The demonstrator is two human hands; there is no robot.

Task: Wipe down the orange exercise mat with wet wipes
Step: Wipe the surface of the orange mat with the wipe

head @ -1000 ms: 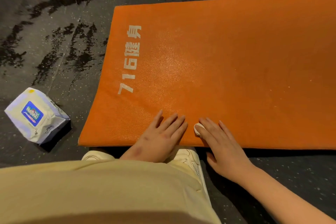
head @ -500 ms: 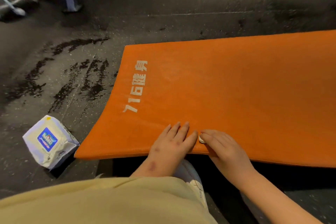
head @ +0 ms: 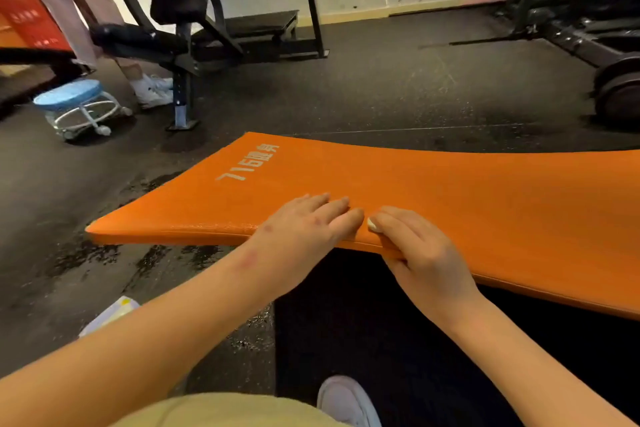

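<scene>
The orange exercise mat, with white "716" lettering near its left end, has its near edge raised off the dark floor. My left hand grips that near edge, fingers spread on top and the thumb hidden beneath. Just to its right, my right hand holds the same edge, with a small balled white wet wipe tucked under its fingertips. The white wet wipes pack lies on the floor at lower left, partly hidden behind my left forearm.
A black weight bench and a low blue stool on wheels stand behind the mat at the left, beside another person's legs and white shoes. Barbell plates sit at far right. Wet patches darken the floor.
My view has risen from the floor to the room. Both hands have lifted the mat's near edge off the floor, and the wipes pack has slipped behind my left forearm.
</scene>
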